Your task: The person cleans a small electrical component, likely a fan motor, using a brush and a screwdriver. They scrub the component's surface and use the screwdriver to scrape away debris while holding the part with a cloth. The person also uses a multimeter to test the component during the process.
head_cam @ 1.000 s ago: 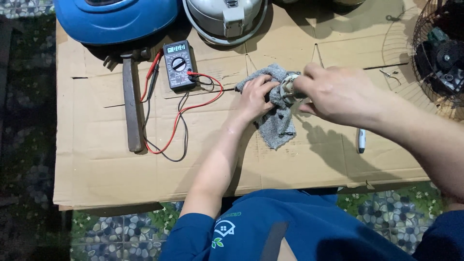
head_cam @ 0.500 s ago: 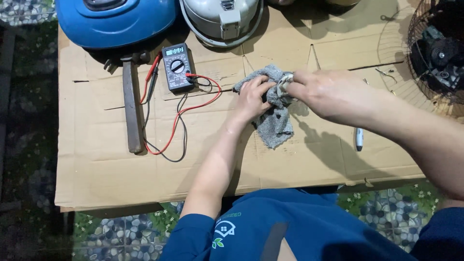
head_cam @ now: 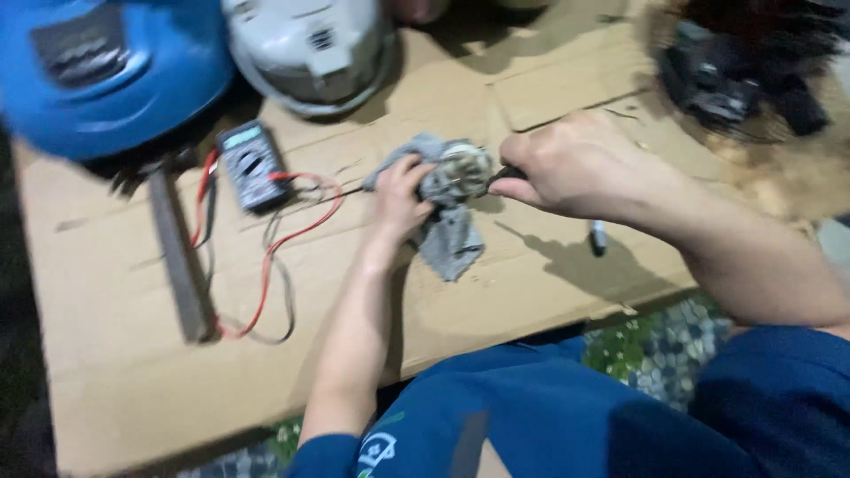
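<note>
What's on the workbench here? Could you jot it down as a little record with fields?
surface: flattened cardboard sheet
left hand: grip on a grey rag wrapped round a small metal part
right hand: pinches a dark slim tool at that part; tool mostly hidden
meter: multimeter with red and black leads, left of the hands
other tools: long metal bar; pen near the right wrist
at the back: blue housing, grey-white housing
image: blurred

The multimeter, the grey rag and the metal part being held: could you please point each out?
multimeter [head_cam: 254, 166], head view, on its dial face.
grey rag [head_cam: 453, 246], head view, on its hanging end.
metal part [head_cam: 465, 166], head view, on its round top.
</note>
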